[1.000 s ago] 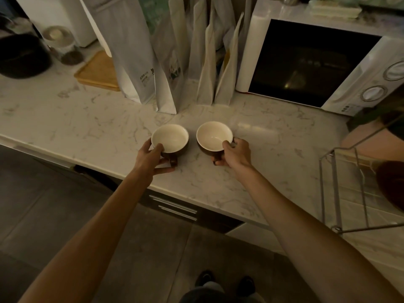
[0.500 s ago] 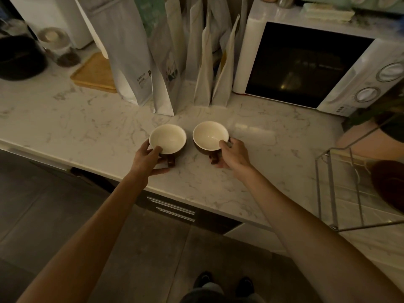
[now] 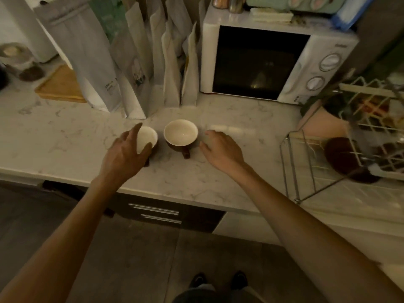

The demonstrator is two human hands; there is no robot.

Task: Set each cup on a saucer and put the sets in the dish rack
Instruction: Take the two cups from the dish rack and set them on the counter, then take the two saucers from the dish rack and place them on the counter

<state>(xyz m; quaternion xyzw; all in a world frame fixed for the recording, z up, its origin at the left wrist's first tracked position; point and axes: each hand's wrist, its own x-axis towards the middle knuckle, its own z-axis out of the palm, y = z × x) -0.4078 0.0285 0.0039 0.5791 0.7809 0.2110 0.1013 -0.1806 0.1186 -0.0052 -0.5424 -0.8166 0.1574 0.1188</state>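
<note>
I am looking down on a dim kitchen with a white marble-veined tabletop (image 3: 65, 136), a white microwave oven (image 3: 273, 62) at the far side and a row of pale paper pouches (image 3: 140, 68) to its left. Half a second ago each hand held a cup by its handle; both holds have now been given up. The right hand (image 3: 220, 149) lies open and empty, fingers spread, just right of the brown cup with cream interior (image 3: 181, 133), apart from it. The left hand (image 3: 124, 154) is open over the second cream-lined cup (image 3: 147, 137), thumb against its rim; whether this counts as a grip I cannot tell. Both cups stand upright on the tabletop, close together. My judgement: the cups are parked and saucers come next. The wire dish rack (image 3: 306, 162) at the right is cut off and blurred; the dark round brown item (image 3: 341, 156) in it may be a saucer, but I cannot confirm this.
</note>
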